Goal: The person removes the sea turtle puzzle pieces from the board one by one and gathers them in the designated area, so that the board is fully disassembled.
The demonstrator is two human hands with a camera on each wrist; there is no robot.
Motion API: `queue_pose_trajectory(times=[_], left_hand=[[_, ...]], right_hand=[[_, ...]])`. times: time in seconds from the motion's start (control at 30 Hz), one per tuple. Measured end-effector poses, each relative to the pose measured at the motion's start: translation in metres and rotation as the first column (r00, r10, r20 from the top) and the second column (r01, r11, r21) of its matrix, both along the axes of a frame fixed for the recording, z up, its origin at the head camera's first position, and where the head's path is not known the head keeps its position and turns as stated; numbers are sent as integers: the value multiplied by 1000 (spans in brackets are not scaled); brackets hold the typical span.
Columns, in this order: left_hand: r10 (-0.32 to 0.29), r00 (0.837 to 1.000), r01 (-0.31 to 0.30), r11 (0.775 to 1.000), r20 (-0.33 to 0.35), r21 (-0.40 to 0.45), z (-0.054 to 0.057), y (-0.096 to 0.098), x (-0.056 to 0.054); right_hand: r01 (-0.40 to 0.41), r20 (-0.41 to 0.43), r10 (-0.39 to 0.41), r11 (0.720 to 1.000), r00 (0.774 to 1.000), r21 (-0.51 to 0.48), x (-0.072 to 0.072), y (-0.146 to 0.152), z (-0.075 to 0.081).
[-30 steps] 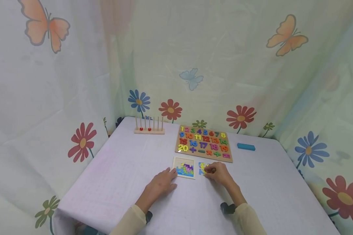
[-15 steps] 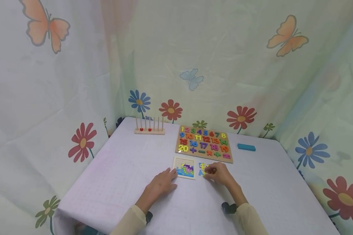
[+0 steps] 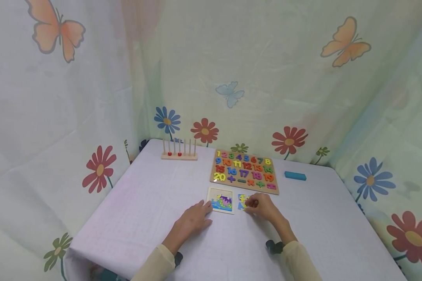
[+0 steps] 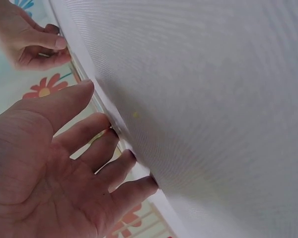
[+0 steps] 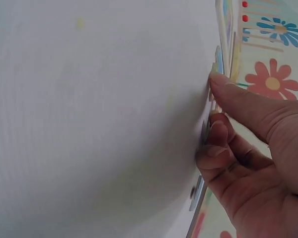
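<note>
In the head view, a small wooden picture puzzle (image 3: 221, 201) in a pale frame shows a purple, pink and green figure over blue. My left hand (image 3: 193, 219) lies flat beside it, fingertips right at its lower left edge. To its right are yellow and blue puzzle pieces (image 3: 242, 198), partly hidden by my right hand (image 3: 263, 207). That hand's thumb and curled fingers pinch at a piece close to the tabletop. The right wrist view shows the thumb (image 5: 233, 94) against a thin piece, with more pieces (image 5: 196, 193) along the table. The left wrist view shows relaxed, spread left fingers (image 4: 114, 168).
Behind the puzzle lies a number board (image 3: 244, 171) with colourful numerals. A wooden peg counter (image 3: 179, 157) with red beads stands at the back left, and a blue block (image 3: 295, 175) lies at the right. Floral curtains surround the white-covered table (image 3: 133, 218).
Both hands keep almost the same place over the last second. The head view has shifted very slightly.
</note>
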State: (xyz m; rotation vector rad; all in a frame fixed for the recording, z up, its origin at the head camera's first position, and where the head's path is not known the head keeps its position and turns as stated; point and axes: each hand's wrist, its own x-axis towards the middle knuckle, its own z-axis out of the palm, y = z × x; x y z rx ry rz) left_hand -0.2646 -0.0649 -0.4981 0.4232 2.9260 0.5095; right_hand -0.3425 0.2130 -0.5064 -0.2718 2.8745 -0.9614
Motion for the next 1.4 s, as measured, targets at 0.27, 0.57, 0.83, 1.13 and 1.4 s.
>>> queue_pose_trajectory(times=[0.27,0.57,0.83,1.13,1.4], left_hand=[[1,1000,-1,1000,-4,-1,-1,0,-1],[-5,1000,5,1000,6,12,0,-1,-2],[0,1000,0,1000,3,19,-1,1,-2],[-2,1000,2,1000,11,16,0,1,-2],[6,1000,-6,1000,18,7,0,2,-2]], right_hand=[[-53,-6,53,998,999,17,-5,5,0],[-42,-35,44,998,998,40,0,-3,1],[-57,-16,58,998,998,39,-2,0,1],[-54,-27,55,998,998,37,-4,2,2],[-66,-136,56,995,989,-71,-1,-20,6]])
